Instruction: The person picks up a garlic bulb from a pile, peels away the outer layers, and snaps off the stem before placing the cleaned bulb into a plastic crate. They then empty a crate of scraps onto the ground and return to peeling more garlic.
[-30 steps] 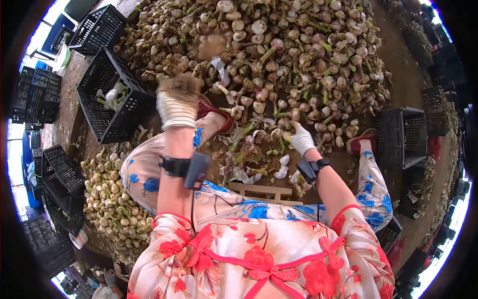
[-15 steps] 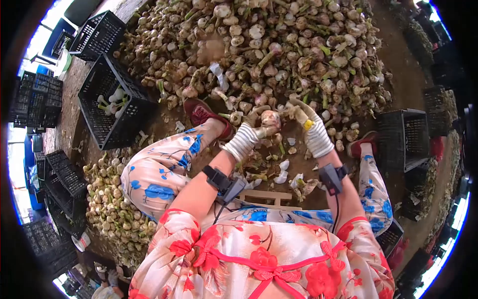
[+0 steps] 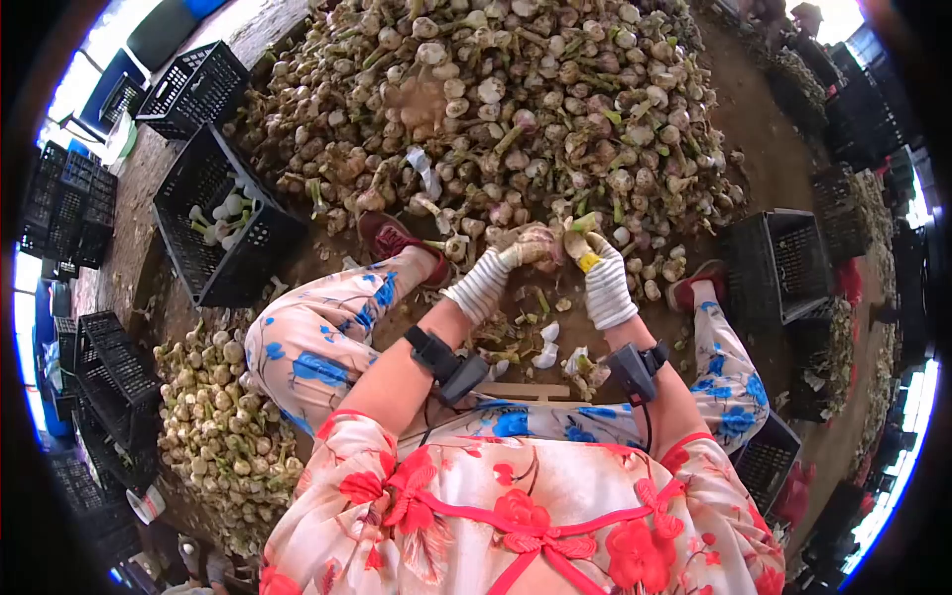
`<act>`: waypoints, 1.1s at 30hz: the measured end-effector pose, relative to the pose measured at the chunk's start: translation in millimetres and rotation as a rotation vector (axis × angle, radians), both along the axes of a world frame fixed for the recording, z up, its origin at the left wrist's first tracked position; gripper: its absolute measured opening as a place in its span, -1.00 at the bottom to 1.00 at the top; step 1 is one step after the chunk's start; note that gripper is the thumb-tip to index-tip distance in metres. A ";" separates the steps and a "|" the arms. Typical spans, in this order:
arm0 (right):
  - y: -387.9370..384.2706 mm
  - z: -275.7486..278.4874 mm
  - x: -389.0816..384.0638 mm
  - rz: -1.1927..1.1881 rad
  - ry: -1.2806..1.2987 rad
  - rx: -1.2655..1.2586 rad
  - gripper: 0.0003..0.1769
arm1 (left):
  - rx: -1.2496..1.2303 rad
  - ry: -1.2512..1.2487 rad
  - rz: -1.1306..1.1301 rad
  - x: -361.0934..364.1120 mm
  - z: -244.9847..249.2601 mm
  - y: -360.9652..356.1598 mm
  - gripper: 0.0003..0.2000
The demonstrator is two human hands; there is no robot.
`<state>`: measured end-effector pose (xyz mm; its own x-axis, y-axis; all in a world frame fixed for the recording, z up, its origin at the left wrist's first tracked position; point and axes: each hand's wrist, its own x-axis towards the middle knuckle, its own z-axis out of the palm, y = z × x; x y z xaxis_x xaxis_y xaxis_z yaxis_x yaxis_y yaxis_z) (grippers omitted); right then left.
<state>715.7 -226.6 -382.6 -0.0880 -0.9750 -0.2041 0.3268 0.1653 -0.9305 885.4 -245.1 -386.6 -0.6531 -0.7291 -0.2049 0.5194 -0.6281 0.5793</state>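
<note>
My left hand [image 3: 514, 254], in a white striped glove with soiled fingers, is closed around a garlic bulb [image 3: 541, 244] with purplish, dirty skin. Against the bulb's right side is my right hand [image 3: 593, 260], gloved alike, with yellow tape on it. Its fingers are bent around a pale green garlic stem [image 3: 583, 224] that sticks up at the fingertips. Both hands are over the ground just short of a large garlic heap [image 3: 555, 109]. Peeled white skins [image 3: 546, 347] and stem scraps lie below them.
A black crate [image 3: 223, 268] with some trimmed white bulbs stands at the left; another black crate [image 3: 783, 263] is at the right. A smaller garlic pile [image 3: 223, 426] lies by my left knee. More crates [image 3: 119, 377] are stacked at the far left. Wooden slats [image 3: 521, 391] show between my legs.
My right hand has moved in to the bulb, and a green stem now shows at its fingers. The left hand has turned the bulb. The whole view has shifted slightly.
</note>
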 end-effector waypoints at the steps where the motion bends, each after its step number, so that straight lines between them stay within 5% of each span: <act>1: -0.6 0.6 0.2 -0.062 -0.080 0.024 -0.79 | -0.212 -0.168 0.123 -4.7 0.5 -1.6 -0.66; 3: -4.3 -21.5 -9.8 -0.089 -0.164 0.014 -0.80 | -0.517 -0.414 0.322 -12.0 1.9 1.9 -0.71; 4: -2.4 -20.7 -10.9 0.000 -0.011 0.001 -0.81 | -0.515 -0.411 0.322 -10.3 4.4 3.7 -0.71; 9: 6.9 4.1 -1.5 0.152 0.163 -0.068 -0.81 | -0.010 0.040 0.071 4.0 6.8 4.0 -0.78; 11: 8.4 4.6 1.0 0.116 0.152 -0.071 -0.81 | 0.108 0.059 0.145 1.5 8.5 5.5 -0.80; 13: -1.0 -22.0 -10.1 0.090 -0.075 0.151 -0.82 | -0.240 -0.236 0.110 -0.3 1.6 -0.6 -0.76; 15: -4.9 -26.0 -14.8 0.074 -0.056 0.266 -0.81 | -0.589 -0.394 0.668 -22.4 3.0 10.4 -0.62; 18: -5.4 7.8 4.7 0.084 0.100 0.053 -0.89 | -0.498 -0.304 0.657 -18.4 2.3 8.8 -0.62; 19: -9.2 8.2 4.9 0.083 0.100 0.053 -0.89 | -0.282 -0.262 0.531 -10.6 -0.7 2.8 -0.64; 21: -13.7 10.7 1.5 0.119 1.171 -0.554 -0.89 | 0.088 -0.094 0.302 -3.8 10.0 2.8 -0.68; 22: -12.7 11.5 1.2 0.137 1.274 -0.545 -0.86 | 0.197 -0.062 0.153 4.5 19.2 -3.5 -0.68; 23: -12.3 1.2 1.2 0.144 1.085 -0.473 -0.89 | 0.306 -0.031 0.013 18.2 24.1 -11.7 -0.68; 24: -8.3 4.1 8.8 0.137 0.786 -0.410 -0.86 | 0.207 0.265 -0.243 27.5 22.6 -17.9 -0.59; 26: -1.6 -0.2 12.6 0.170 0.248 -0.284 -0.71 | 0.130 0.135 -0.063 26.3 17.6 -14.7 -0.53; 27: -2.1 1.0 15.8 0.169 0.243 -0.286 -0.71 | 0.055 0.002 0.093 21.9 33.5 -11.2 -0.47; 29: 4.1 11.9 25.4 0.135 0.245 -0.351 -0.62 | -0.582 -0.490 0.525 6.0 -0.1 -13.9 -0.34; 31: 6.1 33.2 29.8 0.139 0.128 -0.281 -0.66 | -0.626 -0.371 0.604 3.7 -15.6 -21.5 -0.31; 33: 4.8 42.6 22.1 0.238 0.474 -0.378 -0.73 | -0.591 -0.407 0.473 18.1 -7.4 -26.8 -0.34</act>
